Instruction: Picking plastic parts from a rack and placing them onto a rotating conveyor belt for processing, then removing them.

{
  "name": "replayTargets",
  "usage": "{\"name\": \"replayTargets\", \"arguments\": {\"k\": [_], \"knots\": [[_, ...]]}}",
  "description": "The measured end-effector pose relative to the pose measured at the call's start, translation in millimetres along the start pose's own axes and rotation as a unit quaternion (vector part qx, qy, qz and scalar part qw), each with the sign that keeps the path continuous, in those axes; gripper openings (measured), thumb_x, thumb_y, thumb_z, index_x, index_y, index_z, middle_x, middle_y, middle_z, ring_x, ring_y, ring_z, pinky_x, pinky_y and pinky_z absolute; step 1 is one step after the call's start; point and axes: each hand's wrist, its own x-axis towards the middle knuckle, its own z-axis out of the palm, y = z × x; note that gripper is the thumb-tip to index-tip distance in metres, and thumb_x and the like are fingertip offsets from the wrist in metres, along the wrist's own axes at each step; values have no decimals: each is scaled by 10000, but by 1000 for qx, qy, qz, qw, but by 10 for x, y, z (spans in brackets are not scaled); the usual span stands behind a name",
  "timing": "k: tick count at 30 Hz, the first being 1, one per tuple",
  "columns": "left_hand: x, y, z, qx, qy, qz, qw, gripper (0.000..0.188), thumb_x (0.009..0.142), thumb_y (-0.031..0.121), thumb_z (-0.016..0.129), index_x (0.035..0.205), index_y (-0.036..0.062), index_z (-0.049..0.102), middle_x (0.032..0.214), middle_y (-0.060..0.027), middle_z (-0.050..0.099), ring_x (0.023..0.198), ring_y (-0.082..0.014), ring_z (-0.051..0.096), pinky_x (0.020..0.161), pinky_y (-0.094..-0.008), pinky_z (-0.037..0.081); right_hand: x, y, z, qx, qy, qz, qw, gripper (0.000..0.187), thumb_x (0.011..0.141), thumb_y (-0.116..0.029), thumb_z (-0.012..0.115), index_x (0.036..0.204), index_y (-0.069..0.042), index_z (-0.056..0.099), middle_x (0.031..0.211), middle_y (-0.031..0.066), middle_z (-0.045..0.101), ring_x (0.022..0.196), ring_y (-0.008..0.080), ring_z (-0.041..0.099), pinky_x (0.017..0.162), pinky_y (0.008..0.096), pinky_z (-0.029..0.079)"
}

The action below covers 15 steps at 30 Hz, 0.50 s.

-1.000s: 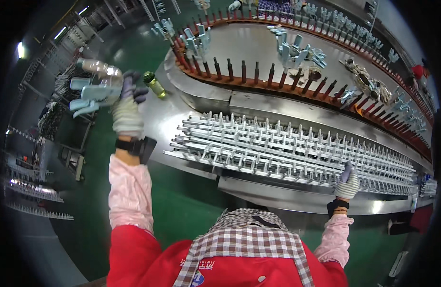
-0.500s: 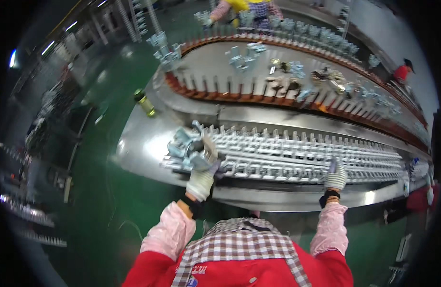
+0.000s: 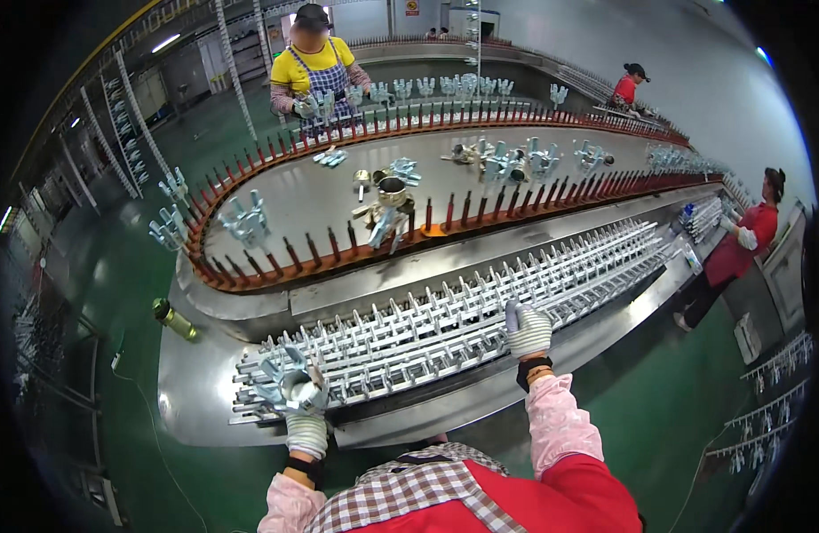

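My left hand, in a striped knit glove, is closed on a silvery pronged metal fitting with a round collar. It holds the fitting over the near left end of long metal racks lined with short upright pegs. The hand hides part of the fitting. My right hand, gloved with grey fingertips, lies at the racks' near edge, a finger stretched out. Nothing shows in it, though its underside is hidden.
Beyond the racks runs a curved conveyor with upright rods. Loose pronged fittings lie on its metal top. A yellow-green bottle stands at the left. One co-worker is across the conveyor; another is at the right.
The view has swung to the right, so the conveyor and co-workers show more fully. My left hand still holds the fitting at the racks' left end; my right hand stays by the racks.
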Motion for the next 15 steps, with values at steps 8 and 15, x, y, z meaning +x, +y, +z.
{"name": "replayTargets", "arguments": {"k": [8,15], "knots": [[-175,397,467,295,144,-30,944,285,862,148,440,1129,50,461,1083,-67,531,886,-212,522,699,-341,438,218,-26,-49,89,-197,156,964,285,831,-327,537,935,-84,647,827,185,622,775,336,598,723,367,469],[-144,458,525,254,199,-342,883,245,852,196,488,1036,38,513,934,-82,606,871,-199,586,658,-327,511,1445,250,416,356,-194,169,899,408,806,-227,585,1150,-19,510,1078,180,580,977,263,567,851,318,422]]}}
